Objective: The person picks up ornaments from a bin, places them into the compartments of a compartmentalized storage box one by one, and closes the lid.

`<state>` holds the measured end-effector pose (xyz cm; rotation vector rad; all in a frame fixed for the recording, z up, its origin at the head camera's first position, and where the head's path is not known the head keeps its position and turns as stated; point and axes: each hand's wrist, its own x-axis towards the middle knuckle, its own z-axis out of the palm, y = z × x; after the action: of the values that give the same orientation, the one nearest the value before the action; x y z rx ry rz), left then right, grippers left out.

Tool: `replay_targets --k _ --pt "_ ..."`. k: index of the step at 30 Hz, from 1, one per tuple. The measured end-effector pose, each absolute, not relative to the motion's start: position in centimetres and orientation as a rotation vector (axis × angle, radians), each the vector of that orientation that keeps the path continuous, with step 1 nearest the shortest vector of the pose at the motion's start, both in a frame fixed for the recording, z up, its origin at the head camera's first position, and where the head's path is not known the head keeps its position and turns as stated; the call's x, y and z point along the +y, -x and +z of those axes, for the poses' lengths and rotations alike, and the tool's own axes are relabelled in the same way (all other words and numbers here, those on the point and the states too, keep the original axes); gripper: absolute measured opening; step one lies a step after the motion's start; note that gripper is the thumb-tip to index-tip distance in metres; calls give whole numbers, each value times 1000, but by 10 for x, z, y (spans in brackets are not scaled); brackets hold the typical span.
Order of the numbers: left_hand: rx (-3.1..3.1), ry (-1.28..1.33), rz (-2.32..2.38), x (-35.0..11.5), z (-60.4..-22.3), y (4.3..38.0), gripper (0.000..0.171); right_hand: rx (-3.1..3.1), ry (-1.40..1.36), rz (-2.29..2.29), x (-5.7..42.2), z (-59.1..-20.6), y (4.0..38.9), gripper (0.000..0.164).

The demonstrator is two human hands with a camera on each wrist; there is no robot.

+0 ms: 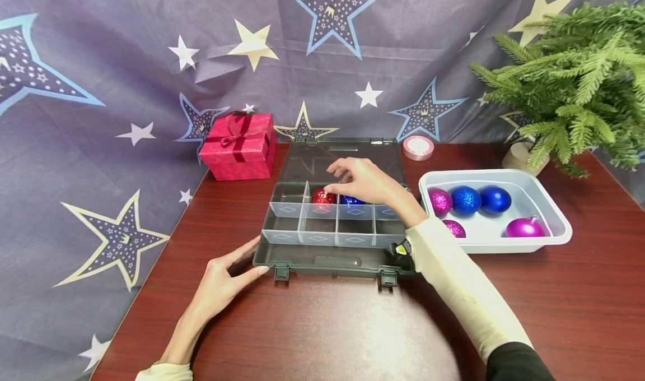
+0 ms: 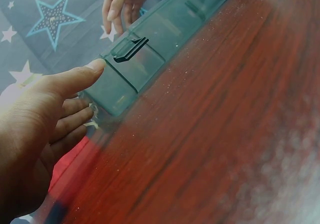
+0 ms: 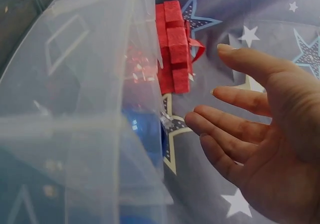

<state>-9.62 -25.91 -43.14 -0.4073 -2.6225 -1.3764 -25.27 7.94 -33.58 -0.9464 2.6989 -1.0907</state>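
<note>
The case (image 1: 302,254) stands open on the table (image 1: 282,336), its lid (image 1: 314,165) folded back toward the cloth (image 1: 312,84). Dividers split the interior into two rows of compartments, with an undivided strip along the front. In the back row, the red ball (image 1: 322,198) occupies the second compartment from the left; the blue ball (image 1: 351,200) occupies the third.

The right hand (image 1: 364,181) hovers above these two balls. Its thumb and fingers are spread and relaxed, and the grip is wide, holding nothing.

The left hand (image 1: 216,287) rests against the left front corner of the case: thumb on the front edge, fingers extended along the left side. The spread is wide.

The tray (image 1: 560,227), right of the case, contains blue and magenta balls; the right sleeve (image 1: 468,286) partly covers one. Behind stand the gift box (image 1: 239,159), the ribbon roll (image 1: 418,147) and the tree (image 1: 584,89).
</note>
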Motion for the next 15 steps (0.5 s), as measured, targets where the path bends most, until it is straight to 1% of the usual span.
replay_targets --k 15 --pt "-2625 396 -1381 -258 -430 96 63 2829 825 -1107 145 -324 227 45"
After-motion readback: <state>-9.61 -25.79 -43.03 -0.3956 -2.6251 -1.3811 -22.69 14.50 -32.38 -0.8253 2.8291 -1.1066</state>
